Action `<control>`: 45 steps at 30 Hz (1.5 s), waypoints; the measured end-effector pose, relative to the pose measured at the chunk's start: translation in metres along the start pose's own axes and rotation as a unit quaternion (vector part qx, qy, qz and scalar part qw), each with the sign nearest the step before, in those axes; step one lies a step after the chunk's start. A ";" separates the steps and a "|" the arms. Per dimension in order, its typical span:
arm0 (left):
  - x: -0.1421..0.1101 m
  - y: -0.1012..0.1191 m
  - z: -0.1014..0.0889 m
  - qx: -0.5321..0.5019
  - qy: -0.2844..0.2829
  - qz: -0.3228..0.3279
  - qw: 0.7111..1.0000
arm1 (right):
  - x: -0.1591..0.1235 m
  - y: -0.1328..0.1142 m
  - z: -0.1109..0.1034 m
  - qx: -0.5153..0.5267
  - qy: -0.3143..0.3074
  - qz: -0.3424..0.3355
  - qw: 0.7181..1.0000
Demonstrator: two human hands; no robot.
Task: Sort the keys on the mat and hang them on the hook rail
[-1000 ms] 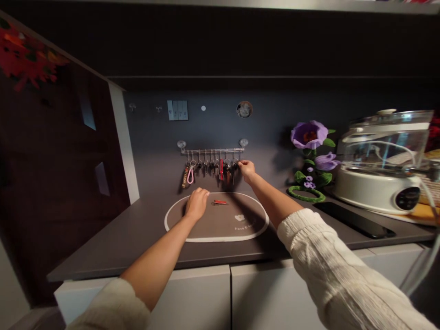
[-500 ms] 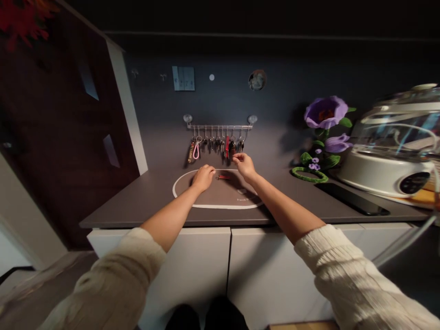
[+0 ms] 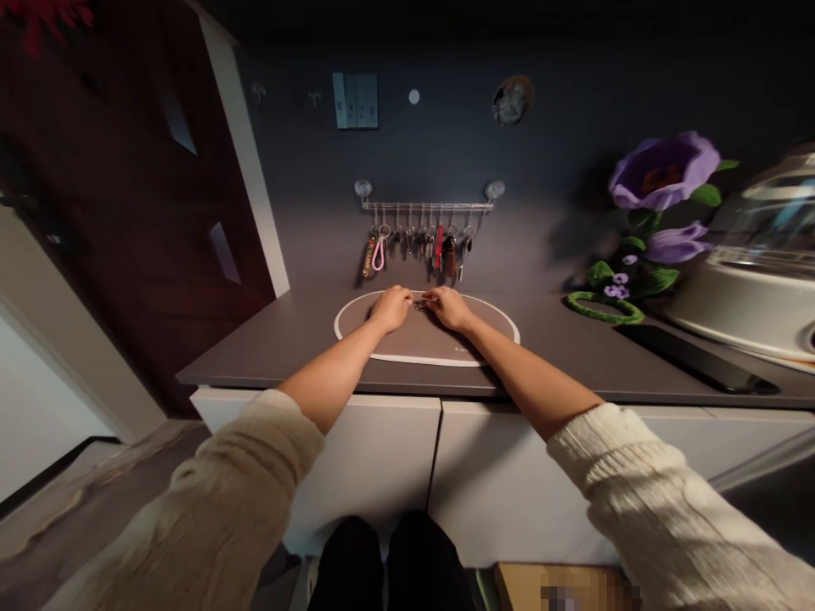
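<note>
My left hand is over the brown mat with its fingers curled and pressed together; whatever they hold, if anything, is hidden. Facing it from the right, my right hand pinches a small metal key ring low over the mat's middle. Only a little of that ring shows between the two hands. On the wall just behind, several sets of keys hang from a clear hook rail, among them a red piece and a pink loop.
A black phone lies on the dark counter at the right. Behind it stand purple knitted flowers on a green ring base and a white appliance. White cabinet doors are below the counter edge.
My right hand has come down from beside the hanging keys to the mat, close to my left hand. The red item on the mat no longer shows. The view has shifted.
</note>
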State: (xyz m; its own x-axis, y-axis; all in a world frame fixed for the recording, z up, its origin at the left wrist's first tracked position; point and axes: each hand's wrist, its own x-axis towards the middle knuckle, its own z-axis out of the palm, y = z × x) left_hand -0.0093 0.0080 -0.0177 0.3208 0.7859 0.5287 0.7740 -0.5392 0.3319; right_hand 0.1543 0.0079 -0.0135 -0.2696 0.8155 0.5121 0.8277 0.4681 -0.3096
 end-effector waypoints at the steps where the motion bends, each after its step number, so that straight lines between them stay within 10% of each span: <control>1: 0.000 0.000 0.000 0.002 -0.002 -0.002 1.000 | 0.001 0.001 0.002 -0.010 -0.008 -0.004 1.000; 26: 0.001 -0.004 0.001 -0.015 -0.012 0.018 1.000 | -0.002 -0.002 -0.004 -0.034 -0.030 0.022 0.999; 45: -0.003 0.013 -0.003 -0.041 0.030 0.067 0.997 | -0.007 0.003 -0.028 0.255 0.075 0.086 0.960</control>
State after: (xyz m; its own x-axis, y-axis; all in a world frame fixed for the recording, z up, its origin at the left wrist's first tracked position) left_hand -0.0015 -0.0023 -0.0123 0.3829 0.6877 0.6168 0.6794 -0.6621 0.3164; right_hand 0.1724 -0.0064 0.0048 -0.0445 0.8558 0.5154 0.4945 0.4672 -0.7330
